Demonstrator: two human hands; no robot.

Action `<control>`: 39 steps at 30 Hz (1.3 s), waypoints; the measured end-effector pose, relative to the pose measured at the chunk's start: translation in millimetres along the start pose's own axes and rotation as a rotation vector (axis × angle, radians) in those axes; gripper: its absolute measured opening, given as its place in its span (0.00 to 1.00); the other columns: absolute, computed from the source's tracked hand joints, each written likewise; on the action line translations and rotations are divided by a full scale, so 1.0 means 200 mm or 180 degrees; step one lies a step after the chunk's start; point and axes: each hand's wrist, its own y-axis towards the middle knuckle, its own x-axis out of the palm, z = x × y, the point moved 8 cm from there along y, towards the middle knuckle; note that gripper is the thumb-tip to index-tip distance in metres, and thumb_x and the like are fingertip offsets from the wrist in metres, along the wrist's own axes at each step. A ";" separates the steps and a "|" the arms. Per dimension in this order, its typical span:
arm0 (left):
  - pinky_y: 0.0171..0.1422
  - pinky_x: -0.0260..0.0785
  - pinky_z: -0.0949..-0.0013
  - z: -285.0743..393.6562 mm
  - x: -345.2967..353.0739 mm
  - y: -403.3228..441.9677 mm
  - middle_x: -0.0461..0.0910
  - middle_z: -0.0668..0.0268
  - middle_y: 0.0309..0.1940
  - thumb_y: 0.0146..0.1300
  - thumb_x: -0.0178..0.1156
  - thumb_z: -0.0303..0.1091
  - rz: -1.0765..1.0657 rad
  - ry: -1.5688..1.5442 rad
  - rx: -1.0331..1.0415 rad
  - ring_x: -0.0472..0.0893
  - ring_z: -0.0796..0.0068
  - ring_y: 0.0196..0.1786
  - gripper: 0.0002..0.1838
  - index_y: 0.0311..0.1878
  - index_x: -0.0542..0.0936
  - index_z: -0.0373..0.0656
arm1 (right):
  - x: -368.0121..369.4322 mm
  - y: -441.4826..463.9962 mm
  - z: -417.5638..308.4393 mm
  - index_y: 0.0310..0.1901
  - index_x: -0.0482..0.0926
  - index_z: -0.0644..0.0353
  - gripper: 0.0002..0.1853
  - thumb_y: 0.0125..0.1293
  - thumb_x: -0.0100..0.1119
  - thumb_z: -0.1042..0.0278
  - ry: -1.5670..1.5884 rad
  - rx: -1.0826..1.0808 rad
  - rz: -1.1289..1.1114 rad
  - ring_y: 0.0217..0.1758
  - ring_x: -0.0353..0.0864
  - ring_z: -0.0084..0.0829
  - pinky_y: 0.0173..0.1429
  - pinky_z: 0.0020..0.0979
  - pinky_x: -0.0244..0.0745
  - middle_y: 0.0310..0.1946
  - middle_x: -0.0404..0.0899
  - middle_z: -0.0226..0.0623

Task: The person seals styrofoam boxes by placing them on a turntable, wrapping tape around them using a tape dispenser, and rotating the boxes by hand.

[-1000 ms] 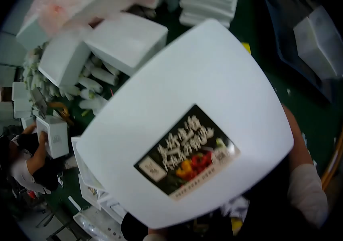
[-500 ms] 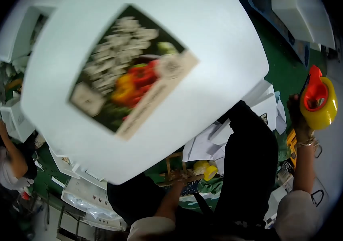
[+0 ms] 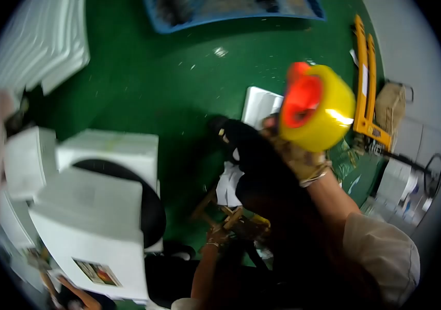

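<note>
My right hand, in a patterned glove, is closed on a tape dispenser with a red holder and a wide yellow roll, raised right of centre. Low in the middle, my left hand is at a wooden stool, its fingers closed round the wood. A white foam box with a printed vegetable label stands at the lower left, beside a round black disc.
White foam lids are stacked at the upper left. A blue-edged container lies at the top. A yellow pallet jack stands at the right. Another person's arms show at the lower left, and a white foam piece lies mid-floor.
The view has swung to the right and down. The labelled foam box now appears lower left and smaller. The tape dispenser appears nearer the centre, still in my right hand.
</note>
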 end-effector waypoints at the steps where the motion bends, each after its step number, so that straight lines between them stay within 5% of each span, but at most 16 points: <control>1: 0.64 0.63 0.55 0.05 0.03 0.04 0.76 0.60 0.56 0.67 0.51 0.43 -0.0116 0.0123 0.0006 0.74 0.59 0.57 0.22 0.62 0.72 0.47 | 0.07 0.01 0.03 0.66 0.65 0.58 0.31 0.69 0.55 0.48 -0.0001 0.0093 -0.0318 0.61 0.75 0.40 0.68 0.43 0.67 0.59 0.73 0.50; 3: 0.64 0.63 0.55 0.09 0.08 0.13 0.77 0.60 0.56 0.67 0.51 0.43 -0.0277 0.0365 0.0085 0.75 0.59 0.57 0.22 0.62 0.73 0.47 | 0.17 0.01 0.18 0.64 0.67 0.58 0.27 0.68 0.55 0.52 0.0371 -0.0178 0.0267 0.56 0.78 0.41 0.60 0.39 0.72 0.58 0.75 0.45; 6: 0.63 0.64 0.55 0.11 0.08 0.24 0.77 0.60 0.55 0.67 0.51 0.43 -0.0478 0.0726 0.0278 0.75 0.59 0.56 0.22 0.62 0.73 0.47 | 0.26 0.06 0.28 0.38 0.79 0.62 0.10 0.60 0.55 0.66 -0.2449 -0.0649 0.0794 0.33 0.78 0.37 0.38 0.34 0.68 0.26 0.79 0.41; 7: 0.63 0.64 0.55 0.14 0.08 0.27 0.77 0.60 0.55 0.67 0.51 0.43 -0.0515 0.0809 0.0351 0.76 0.59 0.56 0.22 0.62 0.73 0.47 | 0.36 0.09 0.34 0.32 0.80 0.63 0.10 0.58 0.57 0.64 -0.0820 0.0093 0.1350 0.26 0.76 0.35 0.34 0.33 0.67 0.19 0.76 0.39; 8: 0.63 0.64 0.55 0.16 0.08 0.31 0.78 0.60 0.54 0.67 0.51 0.43 -0.0548 0.0893 0.0437 0.76 0.59 0.55 0.22 0.61 0.74 0.47 | 0.39 0.13 0.33 0.28 0.79 0.64 0.12 0.57 0.60 0.62 -0.1583 -0.0693 0.1143 0.23 0.73 0.31 0.32 0.32 0.65 0.17 0.74 0.35; 10: 0.62 0.65 0.55 0.16 0.08 0.38 0.78 0.60 0.54 0.67 0.51 0.43 -0.0624 0.1033 0.0631 0.76 0.60 0.55 0.22 0.61 0.74 0.47 | 0.44 0.15 0.42 0.17 0.74 0.63 0.21 0.55 0.65 0.53 -0.1230 -0.0303 0.1447 0.22 0.65 0.20 0.27 0.32 0.61 0.16 0.68 0.25; 14: 0.62 0.66 0.56 0.14 0.14 0.53 0.79 0.60 0.53 0.67 0.52 0.43 -0.0631 0.1303 0.1065 0.77 0.60 0.54 0.21 0.61 0.75 0.47 | 0.52 0.23 0.50 0.38 0.77 0.59 0.19 0.73 0.45 0.52 -0.3373 -0.1408 0.0055 0.32 0.80 0.32 0.36 0.39 0.73 0.26 0.77 0.33; 19: 0.61 0.67 0.56 0.12 0.11 0.68 0.80 0.60 0.52 0.67 0.52 0.43 -0.0480 0.1840 0.1530 0.79 0.60 0.53 0.21 0.60 0.76 0.47 | 0.75 0.29 0.68 0.52 0.74 0.61 0.35 0.60 0.59 0.34 -0.0268 -0.0078 -0.1431 0.48 0.82 0.39 0.49 0.35 0.80 0.42 0.80 0.44; 21: 0.61 0.67 0.56 0.00 0.03 0.63 0.81 0.60 0.51 0.67 0.52 0.42 -0.0475 0.2215 0.1579 0.79 0.60 0.52 0.20 0.60 0.76 0.47 | 0.75 0.21 0.74 0.53 0.73 0.60 0.37 0.57 0.60 0.32 -0.0521 0.0014 -0.1622 0.49 0.81 0.40 0.49 0.36 0.80 0.43 0.80 0.44; 23: 0.60 0.68 0.56 -0.06 -0.05 0.54 0.81 0.60 0.51 0.67 0.52 0.42 -0.0480 0.2711 0.1667 0.79 0.60 0.52 0.20 0.59 0.76 0.47 | 0.80 0.13 0.73 0.53 0.74 0.57 0.23 0.68 0.56 0.47 -0.0159 -0.0043 -0.2170 0.46 0.82 0.31 0.45 0.32 0.82 0.45 0.79 0.36; 26: 0.60 0.69 0.56 -0.10 -0.26 0.28 0.82 0.61 0.50 0.67 0.52 0.42 -0.0314 0.3624 0.2205 0.80 0.60 0.51 0.20 0.59 0.77 0.47 | 0.69 0.08 0.78 0.61 0.68 0.58 0.37 0.62 0.57 0.35 -0.1144 -0.0671 -0.1718 0.52 0.80 0.36 0.52 0.35 0.79 0.51 0.77 0.37; 27: 0.56 0.71 0.60 0.02 -0.34 0.12 0.82 0.61 0.47 0.61 0.58 0.36 0.0066 0.3826 0.3199 0.80 0.63 0.49 0.19 0.56 0.78 0.47 | 0.69 0.06 0.80 0.62 0.67 0.58 0.39 0.60 0.58 0.33 -0.1492 -0.0902 -0.1878 0.53 0.80 0.35 0.53 0.35 0.79 0.53 0.76 0.36; 29: 0.47 0.73 0.64 0.52 -0.76 -0.83 0.82 0.62 0.42 0.54 0.55 0.25 0.1619 0.2494 0.3508 0.81 0.59 0.44 0.19 0.52 0.78 0.42 | 0.67 -0.10 0.84 0.63 0.66 0.60 0.44 0.56 0.59 0.30 -0.0506 -0.0637 -0.1817 0.56 0.79 0.35 0.56 0.36 0.78 0.53 0.76 0.36; 33: 0.67 0.66 0.59 0.91 -2.03 -1.42 0.77 0.59 0.56 0.67 0.47 0.26 0.2747 0.0858 0.4952 0.76 0.60 0.60 0.24 0.67 0.68 0.42 | 0.86 -0.11 0.86 0.58 0.70 0.61 0.37 0.63 0.55 0.34 -0.1039 -0.0901 -0.1750 0.53 0.80 0.30 0.57 0.32 0.76 0.47 0.79 0.37; 36: 0.64 0.69 0.58 1.32 -2.45 -1.10 0.76 0.57 0.58 0.70 0.47 0.33 0.3080 0.1768 0.3234 0.75 0.59 0.61 0.23 0.68 0.66 0.41 | 1.07 -0.13 0.95 0.45 0.81 0.67 0.23 0.72 0.46 0.53 -0.0752 -0.0849 -0.1249 0.42 0.80 0.23 0.48 0.28 0.75 0.40 0.83 0.35; 39: 0.68 0.65 0.57 1.37 -2.44 -0.67 0.72 0.53 0.63 0.72 0.43 0.39 0.3414 0.3876 0.2043 0.74 0.57 0.62 0.25 0.69 0.64 0.42 | 1.08 -0.10 1.09 0.56 0.75 0.63 0.20 0.70 0.54 0.57 -0.0543 -0.1010 -0.0650 0.50 0.81 0.26 0.56 0.30 0.76 0.49 0.81 0.33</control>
